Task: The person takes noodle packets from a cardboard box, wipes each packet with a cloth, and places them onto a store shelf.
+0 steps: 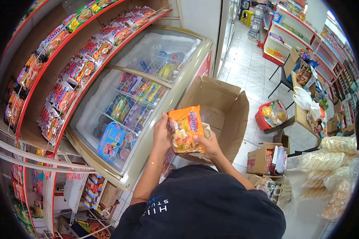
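Observation:
An orange packet (186, 127) with "Sedaap" lettering is held upright in front of my body, over the near side of a large open cardboard box (232, 115). My left hand (162, 131) grips its left edge. On the lower right, my right hand (208, 145) holds it with the thumb across the front. Part of the box's inside is hidden behind the packet. To the left, a chest freezer (187, 85) with glass lids shows wire baskets and colourful packs inside.
Red-edged shelves (81, 73) with rows of noodle packets curve along the left. A red basket (272, 115) stands on the tiled floor beyond the box. At right are a wooden table (301, 119), a small carton (263, 159) and bagged crackers (323, 161).

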A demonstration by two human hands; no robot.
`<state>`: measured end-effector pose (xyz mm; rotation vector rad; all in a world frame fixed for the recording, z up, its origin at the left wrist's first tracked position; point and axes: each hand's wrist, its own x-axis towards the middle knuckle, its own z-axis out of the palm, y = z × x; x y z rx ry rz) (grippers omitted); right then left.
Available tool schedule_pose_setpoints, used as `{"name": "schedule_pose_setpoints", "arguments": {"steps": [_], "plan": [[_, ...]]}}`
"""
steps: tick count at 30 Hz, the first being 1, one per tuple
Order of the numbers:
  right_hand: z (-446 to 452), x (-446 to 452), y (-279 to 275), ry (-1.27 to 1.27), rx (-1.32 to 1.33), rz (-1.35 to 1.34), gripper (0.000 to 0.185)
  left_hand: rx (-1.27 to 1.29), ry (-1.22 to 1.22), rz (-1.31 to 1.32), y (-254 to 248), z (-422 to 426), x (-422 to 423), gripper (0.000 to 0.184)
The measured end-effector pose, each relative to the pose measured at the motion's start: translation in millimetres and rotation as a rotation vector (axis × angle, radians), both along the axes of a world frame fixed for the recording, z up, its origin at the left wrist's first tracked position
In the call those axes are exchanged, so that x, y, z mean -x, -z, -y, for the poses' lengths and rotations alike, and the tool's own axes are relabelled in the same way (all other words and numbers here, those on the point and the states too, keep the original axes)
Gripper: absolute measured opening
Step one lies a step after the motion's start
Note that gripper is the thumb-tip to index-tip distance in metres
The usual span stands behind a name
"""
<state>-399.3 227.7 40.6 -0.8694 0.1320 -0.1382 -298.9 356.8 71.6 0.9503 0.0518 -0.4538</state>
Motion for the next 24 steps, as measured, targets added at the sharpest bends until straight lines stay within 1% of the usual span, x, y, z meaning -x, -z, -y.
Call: {"name": "schedule_pose_setpoints", "arguments": {"steps": [1, 2, 3, 5, 6, 7, 9, 10, 11, 13, 15, 17, 18, 19, 21, 24], "plan": [[-2, 1, 1, 0.073, -0.028, -0.026, 0.047, -0.094, -0.108, 0.037, 3, 0, 2, 0.032], [-3, -1, 0, 0.157, 0.025, -0.025, 0.045, -0.188, -0.176, 0.131, 5, -1, 7, 0.03], [-4, -3, -2, 0.156, 0.025, -0.026, 0.045, -0.188, -0.177, 0.129, 7, 0, 11, 0.03], [-5, -5, -5, 0.357, 0.337, 0.119, 0.042, -0.299, -0.157, 0.283, 14, 5, 22, 0.035], [-9, -8, -2, 0.432, 0.427, 0.148, 0.045, -0.239, -0.081, 0.293, 8, 12, 33, 0.047], [-10, -7, -6, 0.432, 0.43, 0.148, 0.045, -0.236, -0.081, 0.293, 10, 20, 37, 0.047], [-11, -1, -19, 0.529, 1.293, 0.254, 0.048, -0.046, -0.085, 0.336, 15, 31, 41, 0.05], [-17, 1, -21, 0.489, 1.315, 0.224, 0.053, 0.008, -0.1, 0.187, 20, 33, 34, 0.044], [-16, 2, -25, 0.496, 1.32, 0.224, 0.053, 0.013, -0.094, 0.189, 22, 30, 30, 0.044], [-14, 2, -31, 0.435, 1.5, 0.276, 0.052, 0.072, 0.019, 0.02, 18, 22, 21, 0.036], [-11, 1, -25, 0.437, 1.521, 0.299, 0.048, 0.092, 0.019, 0.032, 20, 21, 17, 0.037], [-8, 3, -22, 0.379, 1.602, 0.439, 0.045, 0.388, 0.101, -0.123, 21, 14, 15, 0.043], [-7, 5, -19, 0.357, 1.607, 0.458, 0.042, 0.364, 0.031, -0.105, 22, 13, 14, 0.046], [-6, 8, -16, 0.357, 1.606, 0.457, 0.042, 0.363, 0.031, -0.105, 22, 11, 14, 0.046], [-2, 15, -9, 0.298, 1.501, 0.426, 0.04, 0.363, -0.007, -0.092, 18, 6, 14, 0.046], [10, 18, 7, 0.274, 1.459, 0.422, 0.035, 0.355, 0.021, -0.079, 29, -2, 9, 0.047]]}}
